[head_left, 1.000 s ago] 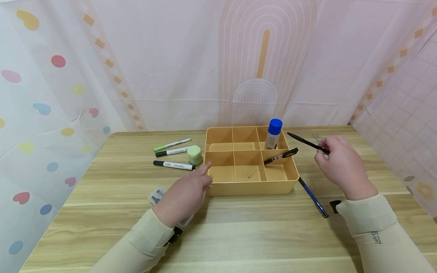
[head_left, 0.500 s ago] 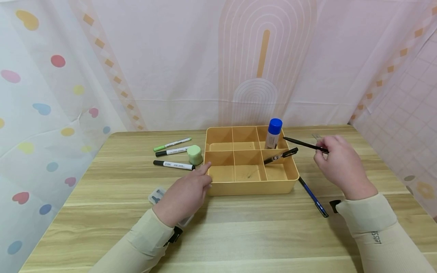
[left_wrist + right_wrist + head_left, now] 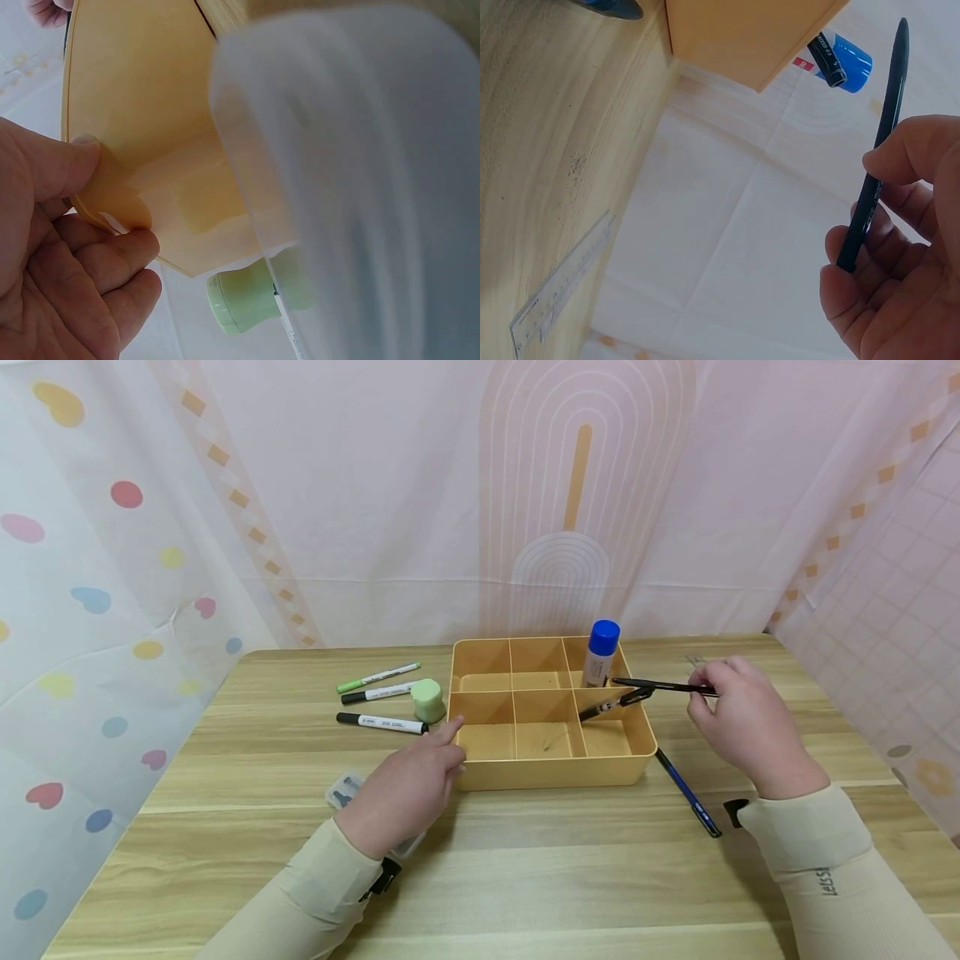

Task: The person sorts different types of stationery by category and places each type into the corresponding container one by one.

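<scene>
Right hand [image 3: 753, 727] has a black pen [image 3: 667, 686] pinched between thumb and curled fingers, tip just swung lower, now overlapping the organizer [image 3: 555, 774]'s right rim from here. Closer, I'd say, but not inside yet. Left hand [image 3: 405, 785] grips its near-left corner.

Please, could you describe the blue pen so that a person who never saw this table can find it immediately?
On the wooden table, find the six-compartment tray. By its front right corner, on the tabletop, the blue pen lies slantwise. Its blue barrel sets it apart from the black pen held by the right hand.
</scene>
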Action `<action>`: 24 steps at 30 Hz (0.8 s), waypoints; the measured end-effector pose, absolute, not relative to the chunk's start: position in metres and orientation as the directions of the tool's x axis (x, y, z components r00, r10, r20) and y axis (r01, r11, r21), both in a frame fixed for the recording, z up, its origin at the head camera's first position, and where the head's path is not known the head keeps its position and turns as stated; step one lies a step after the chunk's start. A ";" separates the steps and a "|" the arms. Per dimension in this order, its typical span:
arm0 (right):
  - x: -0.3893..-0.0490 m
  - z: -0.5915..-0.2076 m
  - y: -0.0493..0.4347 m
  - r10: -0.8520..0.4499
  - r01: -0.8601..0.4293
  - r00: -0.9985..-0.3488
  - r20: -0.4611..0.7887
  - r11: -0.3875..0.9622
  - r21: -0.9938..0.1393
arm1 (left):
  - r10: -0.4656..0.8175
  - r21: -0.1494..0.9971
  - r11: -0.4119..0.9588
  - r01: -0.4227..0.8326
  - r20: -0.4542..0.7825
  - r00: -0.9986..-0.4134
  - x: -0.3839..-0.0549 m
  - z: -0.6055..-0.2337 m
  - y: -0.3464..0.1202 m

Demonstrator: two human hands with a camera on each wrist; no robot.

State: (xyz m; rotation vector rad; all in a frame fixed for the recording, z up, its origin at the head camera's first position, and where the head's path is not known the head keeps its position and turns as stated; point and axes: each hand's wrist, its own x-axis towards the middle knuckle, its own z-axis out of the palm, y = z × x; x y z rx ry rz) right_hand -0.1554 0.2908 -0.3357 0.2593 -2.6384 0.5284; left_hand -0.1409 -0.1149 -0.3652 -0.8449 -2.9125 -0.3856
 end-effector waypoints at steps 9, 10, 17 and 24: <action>-0.157 -0.339 0.292 -0.124 -0.293 -0.869 0.478 0.909 -0.295 | 0.517 0.213 0.815 0.538 0.151 -0.843 -0.141 -0.366 -0.115; -0.157 -0.340 0.292 -0.129 -0.296 -0.867 0.481 0.910 -0.289 | 0.517 0.213 0.816 0.538 0.151 -0.843 -0.141 -0.366 -0.115; -0.157 -0.341 0.291 -0.150 -0.311 -0.861 0.486 0.912 -0.269 | 0.516 0.214 0.816 0.537 0.151 -0.843 -0.141 -0.366 -0.115; -0.157 -0.341 0.290 -0.169 -0.338 -0.841 0.515 0.906 -0.255 | 0.518 0.214 0.813 0.542 0.158 -0.840 -0.141 -0.366 -0.116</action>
